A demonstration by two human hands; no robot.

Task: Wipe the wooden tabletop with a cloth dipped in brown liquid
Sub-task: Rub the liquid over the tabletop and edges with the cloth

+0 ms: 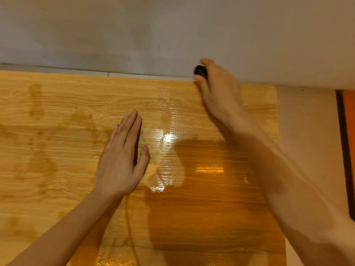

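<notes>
Wiping the far edge of the wooden tabletop [57, 104].
R hand [217, 87] has fingers curled on a dark cloth [200, 71] at tabletop's back edge, by the wall [134, 35]; L hand [123, 156] lies flat mid-tabletop, fingers straight and together, near wet shiny patch [167, 139].

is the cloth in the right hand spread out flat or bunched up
Bunched up. The dark cloth shows only as a small wad gripped by the right hand at the tabletop's far edge.
</notes>
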